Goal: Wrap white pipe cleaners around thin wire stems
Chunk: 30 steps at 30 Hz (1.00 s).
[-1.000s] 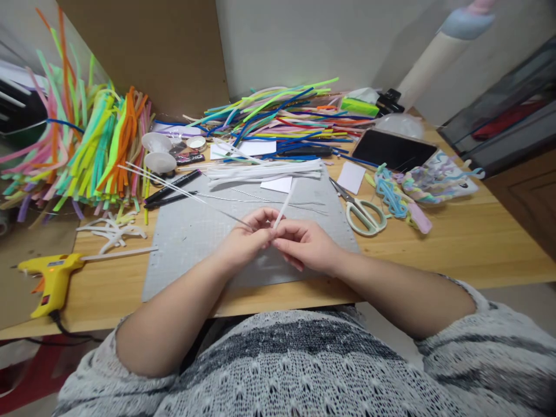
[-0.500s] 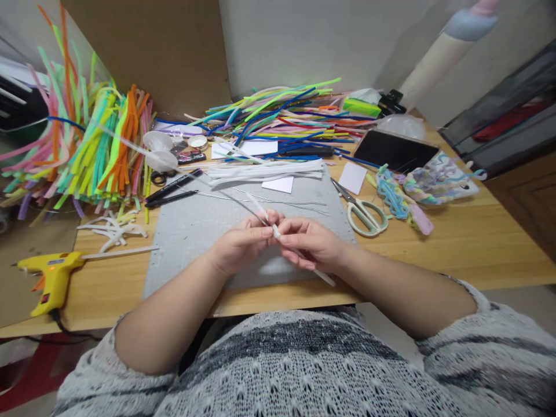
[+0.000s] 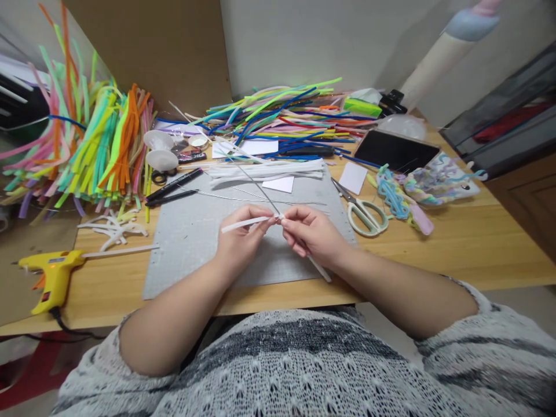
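Both hands meet over the grey cutting mat (image 3: 195, 231), pinching a white pipe cleaner (image 3: 245, 223) where it is wrapped in a small knot. My left hand (image 3: 241, 234) is closed, thumb and fingers on the left side of the knot; one white end sticks out leftward across its fingers. My right hand (image 3: 315, 234) is closed on the other side, and another white end comes out below its palm. From the knot a thin grey wire stem (image 3: 259, 186) runs up and to the left, over the bundle of white pipe cleaners (image 3: 278, 169).
To the right lie scissors (image 3: 367, 217), a phone (image 3: 395, 152) and a pastel braided piece (image 3: 391, 194). A yellow glue gun (image 3: 54, 278) and short white pieces (image 3: 115, 229) are at left. Colourful pipe cleaners (image 3: 104, 145) stand behind them; black pens (image 3: 174, 188) rest on the mat.
Both hands have risen slightly. The short white end has swung from pointing up to lying leftward over my left hand, and the long stem now points more steeply upward.
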Each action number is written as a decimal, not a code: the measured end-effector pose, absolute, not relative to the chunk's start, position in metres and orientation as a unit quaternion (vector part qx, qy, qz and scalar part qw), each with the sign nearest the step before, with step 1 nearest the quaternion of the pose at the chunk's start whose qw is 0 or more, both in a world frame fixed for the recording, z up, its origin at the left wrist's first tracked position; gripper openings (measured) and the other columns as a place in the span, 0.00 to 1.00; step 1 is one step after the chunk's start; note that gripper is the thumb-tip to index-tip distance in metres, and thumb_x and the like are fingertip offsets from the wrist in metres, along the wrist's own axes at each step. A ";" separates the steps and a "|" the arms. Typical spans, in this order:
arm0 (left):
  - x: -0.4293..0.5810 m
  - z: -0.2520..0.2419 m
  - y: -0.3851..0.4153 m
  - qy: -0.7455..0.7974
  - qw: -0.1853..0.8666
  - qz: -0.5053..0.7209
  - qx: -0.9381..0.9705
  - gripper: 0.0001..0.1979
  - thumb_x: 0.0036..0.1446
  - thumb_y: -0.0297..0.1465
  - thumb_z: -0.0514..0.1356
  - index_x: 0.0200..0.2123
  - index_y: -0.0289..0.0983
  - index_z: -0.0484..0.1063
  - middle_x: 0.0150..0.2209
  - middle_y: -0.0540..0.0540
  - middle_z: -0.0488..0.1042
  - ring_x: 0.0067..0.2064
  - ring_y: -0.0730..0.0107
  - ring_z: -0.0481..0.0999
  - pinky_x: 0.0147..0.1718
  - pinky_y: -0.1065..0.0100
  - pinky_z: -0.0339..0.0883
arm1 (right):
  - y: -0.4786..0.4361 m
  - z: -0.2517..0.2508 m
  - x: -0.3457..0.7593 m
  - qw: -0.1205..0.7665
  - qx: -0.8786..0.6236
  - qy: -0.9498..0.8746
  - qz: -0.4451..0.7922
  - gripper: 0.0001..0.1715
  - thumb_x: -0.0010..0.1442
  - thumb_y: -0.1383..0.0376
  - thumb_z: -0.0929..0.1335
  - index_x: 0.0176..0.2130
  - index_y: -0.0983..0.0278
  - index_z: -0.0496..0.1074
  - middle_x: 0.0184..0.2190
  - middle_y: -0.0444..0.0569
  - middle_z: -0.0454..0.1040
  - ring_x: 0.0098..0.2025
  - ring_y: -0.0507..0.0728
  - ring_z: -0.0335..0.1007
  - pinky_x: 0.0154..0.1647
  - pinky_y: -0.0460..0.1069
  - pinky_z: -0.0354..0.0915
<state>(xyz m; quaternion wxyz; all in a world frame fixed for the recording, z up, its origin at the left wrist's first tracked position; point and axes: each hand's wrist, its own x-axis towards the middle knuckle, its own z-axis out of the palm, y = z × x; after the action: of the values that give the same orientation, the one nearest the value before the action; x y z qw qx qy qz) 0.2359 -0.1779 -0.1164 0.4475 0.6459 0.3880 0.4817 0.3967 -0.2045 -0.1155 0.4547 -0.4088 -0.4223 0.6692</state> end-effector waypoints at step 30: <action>0.223 -0.103 -0.169 0.282 0.007 0.330 0.901 0.13 0.55 0.26 0.55 0.43 0.44 0.72 0.45 0.49 0.76 0.50 0.63 0.70 0.56 0.56 0.44 | -0.211 -0.116 0.400 0.413 -0.477 -0.671 0.388 0.09 0.60 0.62 0.63 0.33 0.64 0.70 0.26 0.43 0.69 0.28 0.48 0.62 0.32 0.46 0.59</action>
<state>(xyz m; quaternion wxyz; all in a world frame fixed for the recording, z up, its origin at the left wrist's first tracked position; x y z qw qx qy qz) 0.2233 -0.1686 -0.1035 0.0069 0.9011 0.2816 0.3297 0.4005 -0.2110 -0.1158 0.4135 -0.4774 -0.6713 0.3880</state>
